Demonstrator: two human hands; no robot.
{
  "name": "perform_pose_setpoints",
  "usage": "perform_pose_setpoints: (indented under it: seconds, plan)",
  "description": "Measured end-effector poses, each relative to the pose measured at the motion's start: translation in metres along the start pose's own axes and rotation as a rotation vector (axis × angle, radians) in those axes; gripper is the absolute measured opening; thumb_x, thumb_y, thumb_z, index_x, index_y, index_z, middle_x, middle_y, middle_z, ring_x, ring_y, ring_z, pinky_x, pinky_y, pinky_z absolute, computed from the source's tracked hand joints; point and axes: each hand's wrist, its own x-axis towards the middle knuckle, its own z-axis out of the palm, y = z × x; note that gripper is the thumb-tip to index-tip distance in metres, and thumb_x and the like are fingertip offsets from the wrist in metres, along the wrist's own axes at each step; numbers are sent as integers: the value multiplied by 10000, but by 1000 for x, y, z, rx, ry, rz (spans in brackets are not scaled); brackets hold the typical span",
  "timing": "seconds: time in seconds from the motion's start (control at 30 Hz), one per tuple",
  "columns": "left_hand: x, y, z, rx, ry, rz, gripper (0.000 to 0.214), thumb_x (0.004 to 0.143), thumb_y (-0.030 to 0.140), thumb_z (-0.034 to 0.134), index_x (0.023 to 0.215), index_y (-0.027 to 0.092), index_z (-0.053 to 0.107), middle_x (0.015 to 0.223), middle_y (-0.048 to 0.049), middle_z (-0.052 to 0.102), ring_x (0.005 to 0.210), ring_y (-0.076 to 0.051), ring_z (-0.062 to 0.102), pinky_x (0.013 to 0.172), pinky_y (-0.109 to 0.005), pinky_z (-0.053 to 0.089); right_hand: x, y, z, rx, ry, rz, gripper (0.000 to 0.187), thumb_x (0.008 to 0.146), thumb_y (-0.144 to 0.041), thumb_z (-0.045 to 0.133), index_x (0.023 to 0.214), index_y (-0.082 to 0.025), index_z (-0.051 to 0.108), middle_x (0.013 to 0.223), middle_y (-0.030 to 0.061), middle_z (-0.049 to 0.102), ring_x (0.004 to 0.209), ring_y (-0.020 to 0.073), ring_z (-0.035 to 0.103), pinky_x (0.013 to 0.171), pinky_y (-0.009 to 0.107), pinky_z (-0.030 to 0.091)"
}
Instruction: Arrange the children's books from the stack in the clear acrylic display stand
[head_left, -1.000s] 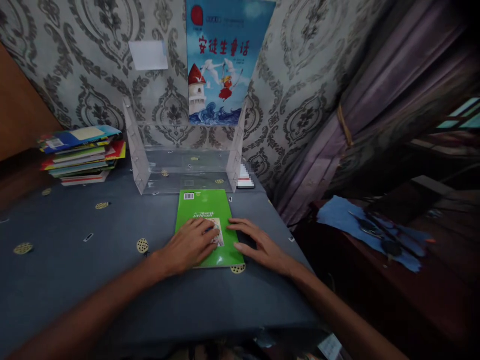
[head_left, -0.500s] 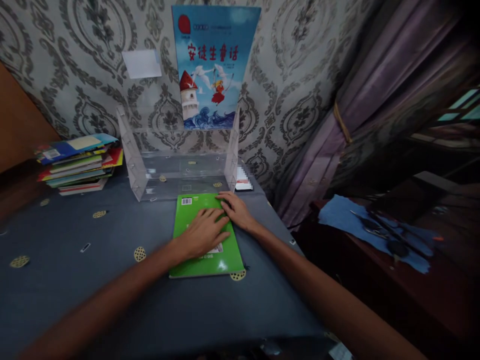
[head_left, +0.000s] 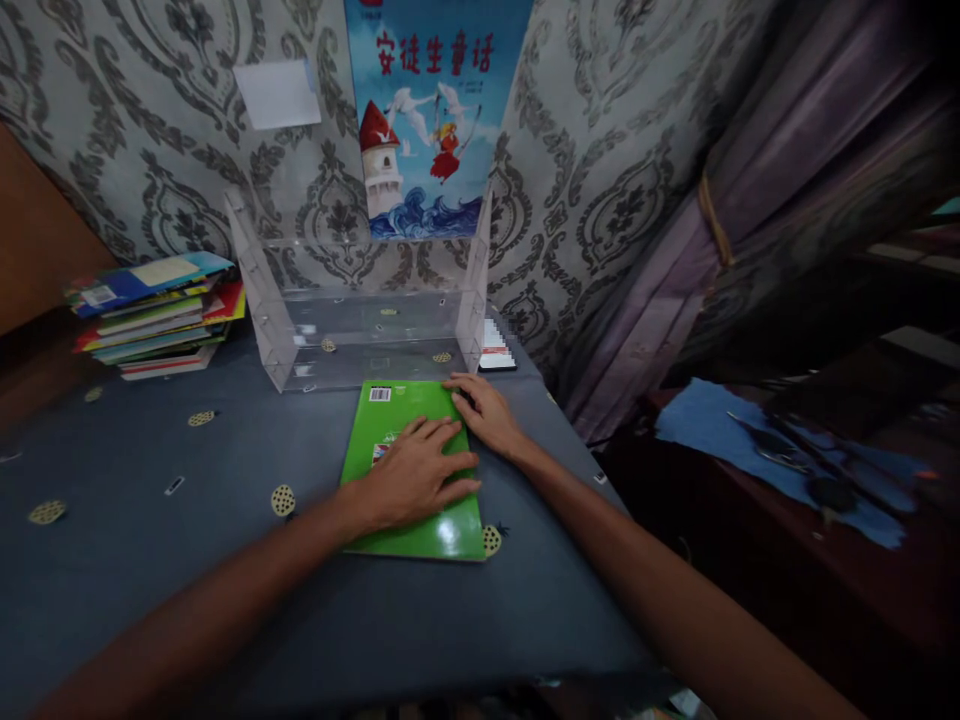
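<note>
A green book (head_left: pixel 457 530) lies on the cloth-covered table, a barcode near its top left corner. Flat across its cover rests my left hand (head_left: pixel 416 475), fingers spread and hiding part of the print. My right hand (head_left: pixel 486 415) touches the book's upper right edge, its thumb apart from its bent fingers. Just beyond the book stands a clear plastic rack (head_left: pixel 360 355) with tiered ledges. On the rack's upper right part a blue picture book (head_left: pixel 424 120) leans upright, its cover showing a red-roofed tower and white birds.
A stack of books (head_left: pixel 157 315) sits at the left on the dark blue-grey tablecloth (head_left: pixel 225 560). Right of the rack lies a partly blurred white item (head_left: pixel 496 345). A purple curtain (head_left: pixel 660 300) hangs at the right, above a blue cloth (head_left: pixel 712 440) with scissors and dark tools.
The camera view has shifted slightly, moving the rack and blue book upward. My left hand has slid slightly right and down across the green cover; my right hand remains by its upper right edge.
</note>
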Motion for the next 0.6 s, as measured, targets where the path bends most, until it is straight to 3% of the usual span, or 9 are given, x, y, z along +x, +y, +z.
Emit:
perform_pose_setpoints:
  seconds: [0.13, 0.23, 0.33, 0.47, 0.6]
  plan:
    - [-28, 6, -16, -59, -55, 117, 315, 999, 460, 513, 1062, 232, 720, 1330, -115, 612, 1328, -266, 534, 1141, -494, 404, -3, -10, -4, 61, -12, 112, 303, 936, -267, 482, 1117, -161, 701, 985, 95, 748, 902, 222, 683, 842, 372, 535]
    - [-51, 11, -27, -100, -63, 178, 237, 995, 380, 543, 943, 213, 704, 1298, -96, 645, 1270, -235, 579, 1138, -446, 424, -9, -19, -6, 164, -57, 189, 332, 942, -288, 486, 1141, -129, 700, 730, 35, 702, 651, 164, 636, 639, 275, 495]
    - [-64, 18, -28, -67, -10, 164, 198, 1018, 256, 476, 1029, 192, 663, 1160, -86, 697, 1166, -207, 633, 1068, -395, 485, -15, -27, -8, 231, -84, 227, 326, 936, -266, 497, 1140, -121, 705, 591, -18, 622, 544, 130, 571, 562, 235, 436]
    - [-54, 34, -21, 146, -6, 2, 267, 1002, 228, 486, 1237, 148, 583, 1104, -113, 690, 1004, -243, 658, 886, -402, 561, -21, -34, -11, 227, -66, 234, 301, 927, -227, 507, 1118, -128, 716, 595, -22, 619, 566, 125, 577, 577, 234, 425]
    - [-26, 47, -16, 351, -117, -194, 285, 964, 258, 549, 1200, 106, 601, 1200, -193, 650, 1086, -339, 622, 833, -490, 555, -27, -39, -16, 220, -56, 251, 293, 927, -210, 506, 1108, -120, 718, 613, -7, 633, 591, 137, 586, 586, 245, 425]
